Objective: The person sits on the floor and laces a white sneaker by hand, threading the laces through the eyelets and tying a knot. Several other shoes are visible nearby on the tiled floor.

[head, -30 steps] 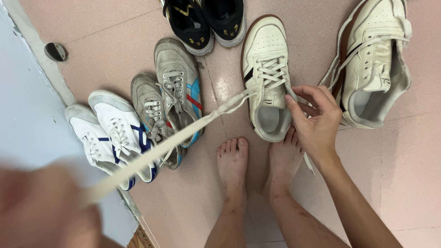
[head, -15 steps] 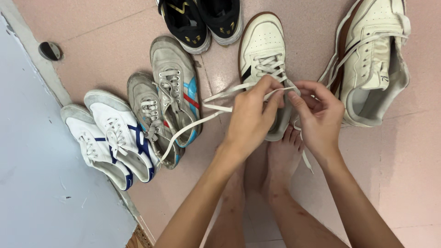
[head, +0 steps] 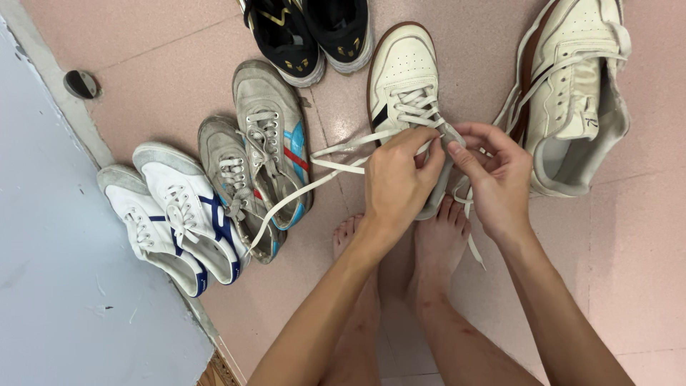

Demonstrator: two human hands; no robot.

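Cream leather sneaker (head: pixel 404 68) sits on the pink floor (head: pixel 164 78) just beyond bare toes; left hand (head: pixel 396 179) and right hand (head: pixel 500 175) meet over its tongue, both pinching the white lace (head: pixel 336 166).

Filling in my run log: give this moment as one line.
left hand: pinching lace | right hand: pinching lace | cream flat shoelace: trails left | cream leather sneaker: on pink floor

Entryway of a home, by the look of it. Pairs of worn shoes stand in a loose row on a pink tiled floor (head: pixel 143 43): white sneakers (head: pixel 171 214), grey sneakers (head: pixel 257 164) and black shoes (head: pixel 307 28). A pale door (head: pixel 64 300) with a round doorstop (head: pixel 81 83) beside it, and bare feet (head: pixel 400 243) on the tiles, mark a domestic threshold.
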